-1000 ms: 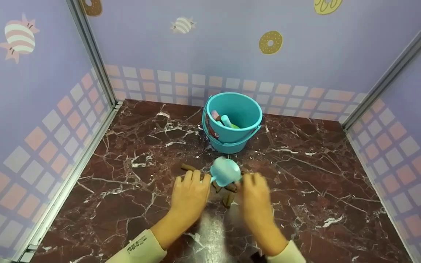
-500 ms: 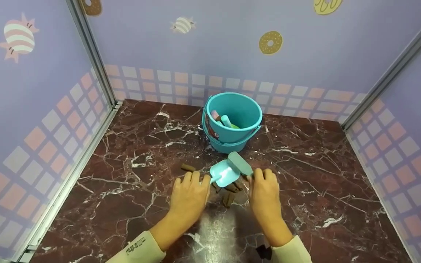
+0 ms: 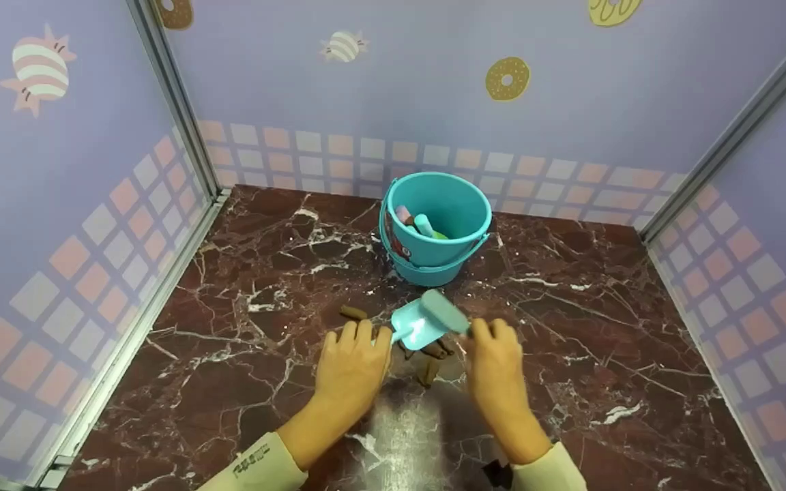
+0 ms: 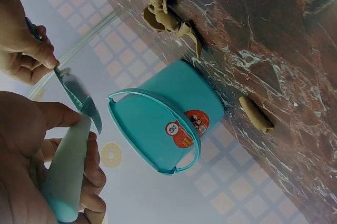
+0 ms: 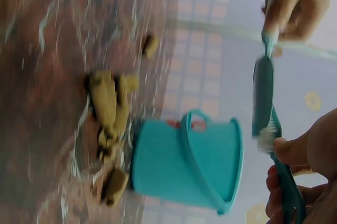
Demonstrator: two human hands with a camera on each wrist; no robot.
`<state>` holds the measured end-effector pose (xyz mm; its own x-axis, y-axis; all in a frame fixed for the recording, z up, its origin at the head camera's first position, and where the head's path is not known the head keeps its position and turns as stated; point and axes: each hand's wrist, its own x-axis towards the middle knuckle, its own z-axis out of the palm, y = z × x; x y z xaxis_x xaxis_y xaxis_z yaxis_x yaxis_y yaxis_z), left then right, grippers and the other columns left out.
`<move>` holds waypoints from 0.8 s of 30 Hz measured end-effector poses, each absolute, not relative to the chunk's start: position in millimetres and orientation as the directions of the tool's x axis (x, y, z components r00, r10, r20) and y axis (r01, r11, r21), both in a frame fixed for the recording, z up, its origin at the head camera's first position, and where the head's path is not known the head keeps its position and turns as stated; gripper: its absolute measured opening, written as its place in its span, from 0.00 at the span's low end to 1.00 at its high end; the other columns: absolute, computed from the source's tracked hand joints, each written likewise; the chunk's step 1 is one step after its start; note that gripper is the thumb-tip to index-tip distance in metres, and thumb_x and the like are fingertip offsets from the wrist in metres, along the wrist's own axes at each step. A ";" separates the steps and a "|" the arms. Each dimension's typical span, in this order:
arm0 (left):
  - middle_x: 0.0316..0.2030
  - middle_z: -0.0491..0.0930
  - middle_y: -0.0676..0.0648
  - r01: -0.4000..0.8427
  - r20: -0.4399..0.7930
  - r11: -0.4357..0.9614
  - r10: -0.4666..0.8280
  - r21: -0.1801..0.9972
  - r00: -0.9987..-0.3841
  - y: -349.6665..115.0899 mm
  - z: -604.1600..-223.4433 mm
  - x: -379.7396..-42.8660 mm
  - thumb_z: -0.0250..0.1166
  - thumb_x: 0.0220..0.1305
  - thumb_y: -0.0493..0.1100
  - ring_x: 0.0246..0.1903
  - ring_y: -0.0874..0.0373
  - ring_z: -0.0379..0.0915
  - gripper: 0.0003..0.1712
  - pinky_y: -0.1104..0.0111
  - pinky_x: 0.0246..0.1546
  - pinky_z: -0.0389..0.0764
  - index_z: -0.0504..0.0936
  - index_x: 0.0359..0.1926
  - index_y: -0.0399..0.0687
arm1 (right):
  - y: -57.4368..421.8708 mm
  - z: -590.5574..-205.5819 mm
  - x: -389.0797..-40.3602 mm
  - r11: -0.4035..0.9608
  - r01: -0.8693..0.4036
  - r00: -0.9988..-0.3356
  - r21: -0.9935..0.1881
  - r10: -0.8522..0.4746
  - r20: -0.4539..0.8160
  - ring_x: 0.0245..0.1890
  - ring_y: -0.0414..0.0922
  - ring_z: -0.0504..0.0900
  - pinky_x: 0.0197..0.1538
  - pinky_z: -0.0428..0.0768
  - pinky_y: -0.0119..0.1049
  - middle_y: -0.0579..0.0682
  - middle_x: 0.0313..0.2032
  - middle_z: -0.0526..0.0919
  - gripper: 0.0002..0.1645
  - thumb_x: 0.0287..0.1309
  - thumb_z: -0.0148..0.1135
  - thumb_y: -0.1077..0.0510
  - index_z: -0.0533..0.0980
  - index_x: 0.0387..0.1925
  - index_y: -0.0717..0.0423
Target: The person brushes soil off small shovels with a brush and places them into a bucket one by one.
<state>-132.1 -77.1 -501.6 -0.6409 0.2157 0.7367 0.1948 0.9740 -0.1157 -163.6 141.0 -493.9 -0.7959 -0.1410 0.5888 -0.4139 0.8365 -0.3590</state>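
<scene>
In the head view my left hand point(image 3: 352, 365) grips the handle of a light blue toy shovel point(image 3: 406, 331), its scoop facing up. My right hand point(image 3: 495, 368) holds a teal brush point(image 3: 444, 311) whose head overlaps the scoop. White bristles point(image 5: 268, 135) show against the shovel's scoop point(image 5: 263, 95) in the right wrist view. From the left wrist, the thick pale shovel handle point(image 4: 68, 168) lies within curled fingers. Beneath the tools, several brown, clay-like pieces point(image 3: 428, 372) lie on the marbled surface, above which both tools are raised.
A turquoise bucket point(image 3: 427, 262) with its handle down stands behind the tools, with a few items, one a light blue handle point(image 3: 424, 225), inside. A lone brown piece point(image 3: 353, 312) lies to the left. Patterned purple panels point(image 3: 434, 82) enclose the back and both sides.
My right hand has shifted right from over the scoop, and the brush, earlier a blur there, now slants across the scoop's right side. The left hand and shovel stay nearly still.
</scene>
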 end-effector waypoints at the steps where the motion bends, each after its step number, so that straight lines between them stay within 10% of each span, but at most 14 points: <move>1: 0.31 0.80 0.45 0.200 0.732 0.974 0.215 -0.109 -0.647 -77.6 -502.3 -131.9 0.73 0.55 0.47 0.28 0.49 0.73 0.11 0.60 0.24 0.71 0.82 0.35 0.49 | 144.7 -493.5 -166.2 0.838 -0.409 -0.791 -0.361 -0.128 0.598 0.31 0.52 0.72 0.34 0.75 0.46 0.54 0.31 0.72 0.11 0.60 0.71 0.59 0.76 0.36 0.60; 5: 0.36 0.81 0.45 0.237 0.548 0.969 0.166 0.062 -0.820 -82.9 -499.8 -130.5 0.68 0.64 0.50 0.33 0.48 0.77 0.12 0.57 0.29 0.78 0.81 0.41 0.49 | 153.9 -490.8 -170.2 0.826 -0.426 -0.760 -0.369 -0.105 0.641 0.32 0.54 0.72 0.35 0.76 0.49 0.56 0.33 0.70 0.10 0.61 0.70 0.61 0.76 0.36 0.62; 8: 0.35 0.81 0.48 0.192 0.260 0.886 0.084 0.422 -0.962 -91.2 -500.1 -134.7 0.64 0.69 0.51 0.30 0.52 0.77 0.11 0.59 0.29 0.79 0.81 0.43 0.50 | 155.2 -487.9 -167.6 0.811 -0.450 -0.745 -0.373 -0.110 0.658 0.35 0.54 0.71 0.39 0.74 0.48 0.56 0.34 0.71 0.10 0.61 0.69 0.61 0.76 0.37 0.62; 12: 0.29 0.77 0.50 -0.113 -0.153 0.304 0.111 0.946 -0.982 -102.1 -507.5 -144.1 0.60 0.72 0.47 0.23 0.60 0.70 0.11 0.69 0.22 0.73 0.80 0.43 0.44 | 153.2 -484.9 -162.3 0.796 -0.484 -0.725 -0.363 -0.132 0.676 0.36 0.53 0.71 0.39 0.74 0.45 0.56 0.35 0.73 0.11 0.60 0.70 0.61 0.78 0.39 0.63; 16: 0.32 0.76 0.46 -0.445 -0.384 -0.234 0.264 0.864 -0.885 -106.0 -509.2 -145.7 0.55 0.74 0.46 0.23 0.61 0.71 0.14 0.74 0.19 0.72 0.76 0.50 0.41 | 148.1 -482.7 -156.4 0.785 -0.514 -0.708 -0.345 -0.162 0.688 0.35 0.51 0.71 0.37 0.74 0.44 0.55 0.34 0.76 0.14 0.59 0.70 0.60 0.78 0.42 0.65; 24: 0.32 0.74 0.48 -0.581 -0.431 -0.378 0.412 0.721 -0.803 -102.8 -505.3 -142.9 0.50 0.75 0.49 0.23 0.62 0.69 0.16 0.75 0.19 0.70 0.74 0.48 0.42 | 130.1 -489.5 -140.7 0.724 -0.598 -0.704 -0.342 -0.271 0.656 0.38 0.45 0.73 0.39 0.79 0.39 0.52 0.36 0.77 0.13 0.60 0.69 0.57 0.78 0.41 0.62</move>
